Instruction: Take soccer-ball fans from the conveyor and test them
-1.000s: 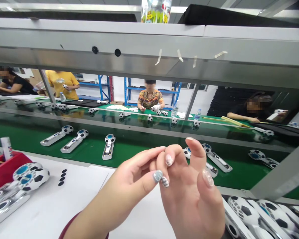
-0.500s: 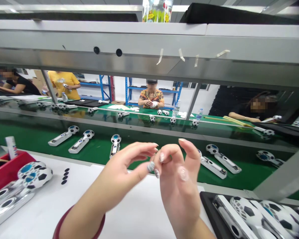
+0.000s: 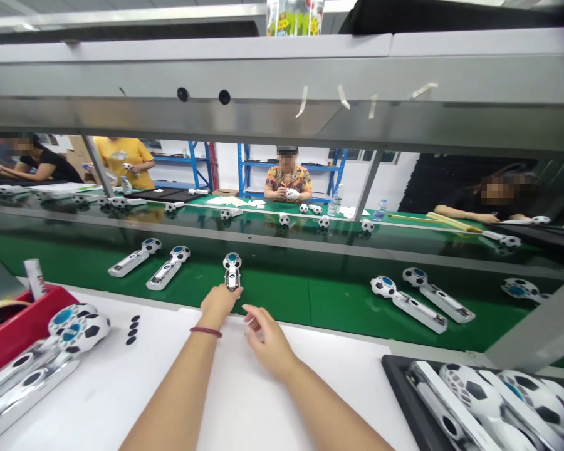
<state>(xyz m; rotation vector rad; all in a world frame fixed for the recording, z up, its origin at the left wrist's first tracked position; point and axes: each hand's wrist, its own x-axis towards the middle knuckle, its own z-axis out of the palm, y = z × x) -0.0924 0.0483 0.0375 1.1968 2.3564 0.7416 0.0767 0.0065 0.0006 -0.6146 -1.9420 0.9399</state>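
A white handheld device with a soccer-ball head [image 3: 232, 263] lies on the green belt [image 3: 282, 285] straight ahead. My left hand [image 3: 220, 302] is at its lower end, thumb and fingers closed around the handle; the fingertips are partly hidden. Just right of it, above the edge of the white work surface [image 3: 244, 401], my right hand [image 3: 269, 341] has loosely bent fingers held apart, with nothing visible in them. A dark red band [image 3: 205, 331] circles my left wrist.
More soccer-ball devices lie along the belt, left [image 3: 169, 266] and right [image 3: 408, 304]. Others fill a black tray [image 3: 395, 394] at right and rest beside a red bin [image 3: 9, 332] at left. Black discs [image 3: 133, 330] dot the white surface. Co-workers sit and stand opposite.
My hands were close together and raised in front of me. Both have reached forward and apart, the left onto the middle device on the belt. That device lies slightly further right in view.
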